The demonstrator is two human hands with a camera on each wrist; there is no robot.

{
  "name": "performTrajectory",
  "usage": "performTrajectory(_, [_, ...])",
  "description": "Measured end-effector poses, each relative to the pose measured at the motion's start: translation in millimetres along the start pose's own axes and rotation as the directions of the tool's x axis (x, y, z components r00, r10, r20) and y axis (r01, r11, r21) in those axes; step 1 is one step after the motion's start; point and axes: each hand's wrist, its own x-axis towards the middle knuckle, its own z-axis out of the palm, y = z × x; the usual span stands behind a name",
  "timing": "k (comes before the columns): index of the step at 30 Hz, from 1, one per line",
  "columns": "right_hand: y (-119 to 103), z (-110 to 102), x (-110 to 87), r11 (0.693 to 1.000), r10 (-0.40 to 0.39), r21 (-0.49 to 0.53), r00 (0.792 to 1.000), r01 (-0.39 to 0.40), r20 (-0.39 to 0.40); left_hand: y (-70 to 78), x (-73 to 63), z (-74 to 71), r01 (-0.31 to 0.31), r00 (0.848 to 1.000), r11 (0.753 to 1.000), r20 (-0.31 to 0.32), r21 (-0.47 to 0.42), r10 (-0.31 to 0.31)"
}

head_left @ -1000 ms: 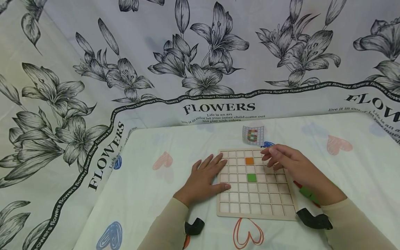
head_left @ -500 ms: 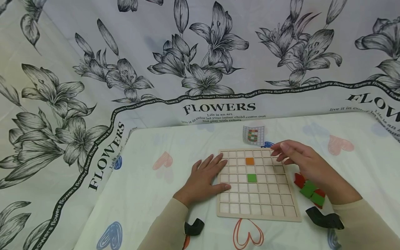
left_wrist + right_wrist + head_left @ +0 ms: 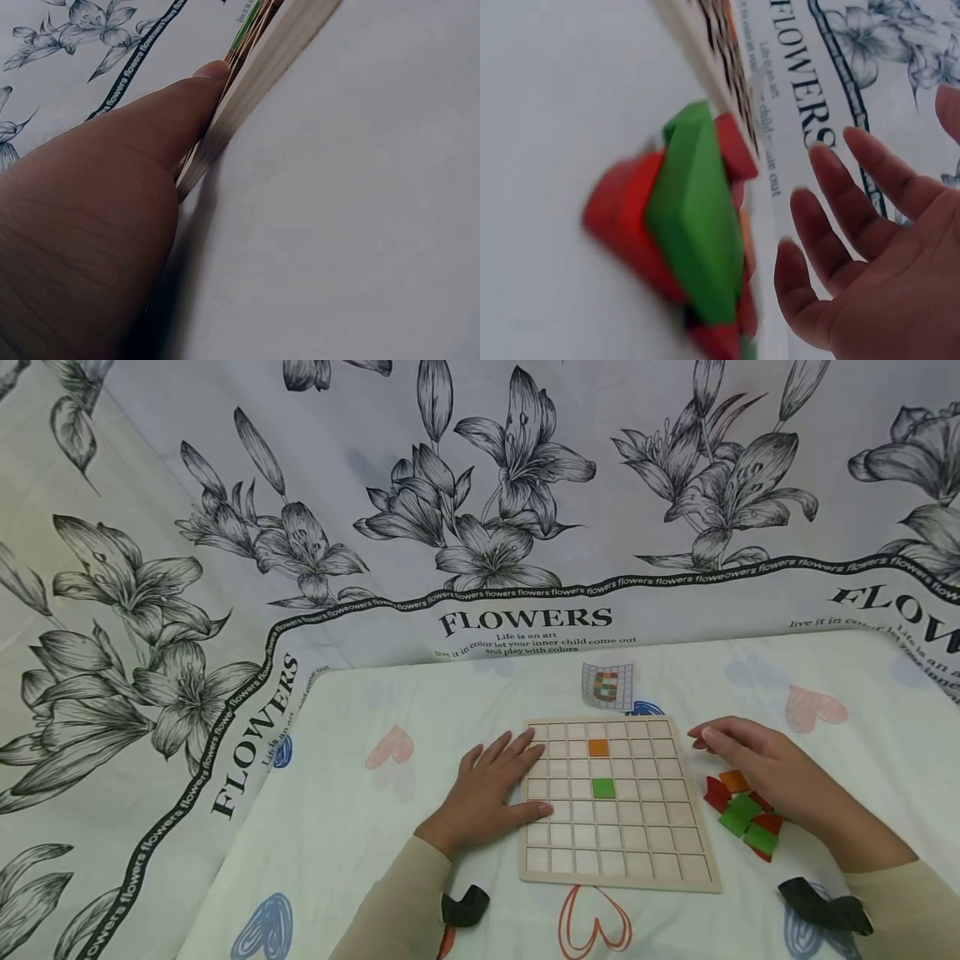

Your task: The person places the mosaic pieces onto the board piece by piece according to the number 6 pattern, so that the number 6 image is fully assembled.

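Observation:
A wooden grid board [image 3: 622,838] lies flat on the cloth, with an orange tile [image 3: 598,747] and a green tile [image 3: 603,788] in its cells. My left hand [image 3: 483,802] rests on the board's left edge, fingers spread; its thumb lies over that edge in the left wrist view. To the right of the board my right hand [image 3: 772,768] hovers over a small pile of red, green and orange blocks [image 3: 741,814]. In the right wrist view the right hand's fingers [image 3: 847,214] are loosely bent and hold nothing, apart from a green block [image 3: 697,217] in the pile.
A small printed card [image 3: 608,686] with a coloured grid pattern lies behind the board. A flower-printed curtain [image 3: 480,485] hangs at the back. Black straps [image 3: 465,906] sit at both wrists, over the heart-patterned cloth [image 3: 337,827].
My right hand has moved right, off the board to above the block pile, and more of the blocks now show. The left hand has stayed where it was.

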Motion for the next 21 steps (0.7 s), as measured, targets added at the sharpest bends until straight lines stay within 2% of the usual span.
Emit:
performTrajectory(3, [10,-3,-3.3,0.998,0.038,-0.052,0.999,-0.039,-0.020,-0.2,-0.2,0.7,-0.002,1.000,1.000,-0.002,0.003,0.002])
performTrajectory(6, [18,-6,-4.7,0.996,0.069,-0.059,0.997,-0.069,-0.017,0.0,-0.7,0.5,0.001,1.000,1.000,-0.003,0.003,-0.001])
performTrajectory(13, [31,-7,-6.6,0.995,0.068,-0.079,0.997,-0.065,0.041,0.7,-0.6,0.2,0.004,1.000,1.000,-0.002,0.007,-0.004])
performTrajectory(17, [37,-4,-6.2,0.993,-0.007,-0.119,0.998,0.015,0.067,0.6,-0.5,1.1,0.004,1.000,1.000,-0.003,0.010,-0.004])
performTrajectory(21, [42,-2,-6.0,0.978,-0.110,-0.172,0.991,0.122,0.079,0.6,-0.1,1.6,0.006,1.000,1.000,-0.005,0.014,-0.006])
